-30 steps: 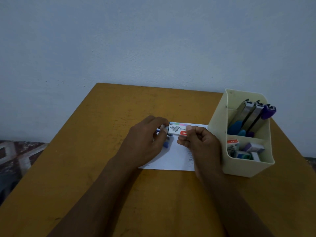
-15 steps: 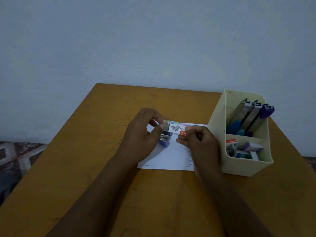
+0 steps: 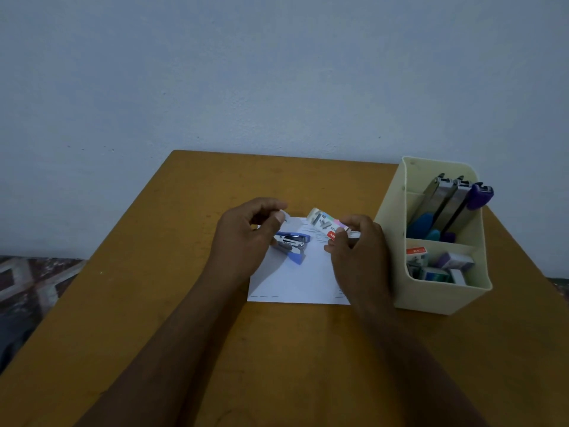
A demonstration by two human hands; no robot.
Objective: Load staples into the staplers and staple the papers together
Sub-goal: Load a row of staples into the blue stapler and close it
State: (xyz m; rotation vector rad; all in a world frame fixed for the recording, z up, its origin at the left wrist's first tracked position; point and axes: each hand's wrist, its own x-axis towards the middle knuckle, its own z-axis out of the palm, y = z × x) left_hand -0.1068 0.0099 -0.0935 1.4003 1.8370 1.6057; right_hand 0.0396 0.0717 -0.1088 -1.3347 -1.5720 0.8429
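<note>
Right hand (image 3: 357, 251) grips the staple box (image 3: 324, 224); left hand (image 3: 244, 241) pinches a tiny strip (image 3: 285, 214), perhaps staples, partly hiding the blue stapler (image 3: 292, 245).

A: Left hand (image 3: 246, 238) pinches a small pale bit (image 3: 284, 214). Too tiny to name.
B: Stapler?
A: Blue stapler (image 3: 292, 241), left end hidden behind that hand.
B: Box print?
A: Staple box (image 3: 321, 224) is blurred, unreadable. Right hand (image 3: 357, 245) covers its near end.
B: Paper?
A: Paper (image 3: 295, 282), both sides partly under the hands. Organizer (image 3: 431, 294) wall hides the lower halves of the standing staplers (image 3: 446, 198). Small boxes (image 3: 455, 261), labels illegible. Forearms and table (image 3: 154, 303) are cut off at the bottom edge.
</note>
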